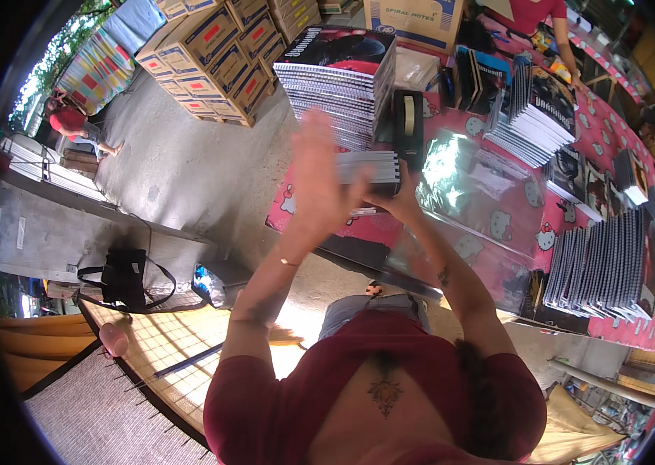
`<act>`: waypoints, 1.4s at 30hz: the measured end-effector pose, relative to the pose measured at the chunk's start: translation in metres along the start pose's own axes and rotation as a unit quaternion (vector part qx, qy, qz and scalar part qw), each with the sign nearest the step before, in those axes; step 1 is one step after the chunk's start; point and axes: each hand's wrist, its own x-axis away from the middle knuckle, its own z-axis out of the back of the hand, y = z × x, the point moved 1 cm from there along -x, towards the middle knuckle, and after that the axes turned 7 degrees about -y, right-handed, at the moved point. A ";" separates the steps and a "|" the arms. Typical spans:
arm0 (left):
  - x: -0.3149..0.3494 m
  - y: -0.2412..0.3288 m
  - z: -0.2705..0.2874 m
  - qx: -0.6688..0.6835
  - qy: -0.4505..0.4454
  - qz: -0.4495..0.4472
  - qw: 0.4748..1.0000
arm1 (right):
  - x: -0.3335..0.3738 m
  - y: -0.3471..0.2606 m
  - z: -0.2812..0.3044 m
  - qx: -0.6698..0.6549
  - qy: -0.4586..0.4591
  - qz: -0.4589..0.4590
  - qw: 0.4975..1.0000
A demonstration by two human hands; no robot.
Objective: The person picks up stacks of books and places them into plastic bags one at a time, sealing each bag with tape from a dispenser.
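Observation:
A small stack of spiral notebooks (370, 165) is held up over the near left end of the pink patterned table (498, 225). My left hand (318, 178) lies flat, fingers up, against the stack's left end. My right hand (398, 195) grips it from below at the right. Just behind the held stack stand a black tape dispenser (409, 122) and a tall pile of spiral notebooks (339, 77).
More notebook piles (532, 116) and a fanned row of notebooks (602, 267) cover the table, with clear plastic film (459, 167) in its middle. Cardboard boxes (211, 58) are stacked at far left. Another person in red (536, 15) stands at the table's far end. A black bag (122, 275) lies on the floor.

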 end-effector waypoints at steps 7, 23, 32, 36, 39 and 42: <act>0.003 -0.012 -0.025 -0.099 -0.214 -0.085 0.968 | 0.000 0.008 0.006 -0.075 0.011 -0.035 0.996; 0.013 0.027 -0.080 0.394 -0.142 0.233 0.878 | 0.147 -0.054 0.112 -0.247 0.141 -0.208 0.936; 0.020 0.114 -0.220 0.393 -0.283 0.340 0.806 | 0.240 -0.053 0.224 -0.114 0.286 -0.375 0.874; 0.004 0.131 -0.238 0.173 -0.335 0.323 0.868 | 0.254 -0.005 0.260 -0.059 0.236 -0.339 0.909; 0.008 0.124 -0.251 0.092 -0.329 0.308 0.888 | 0.250 -0.007 0.257 0.003 0.246 -0.390 0.887; 0.012 0.120 -0.249 0.095 -0.310 0.310 0.894 | 0.243 -0.012 0.247 0.084 0.286 -0.386 0.873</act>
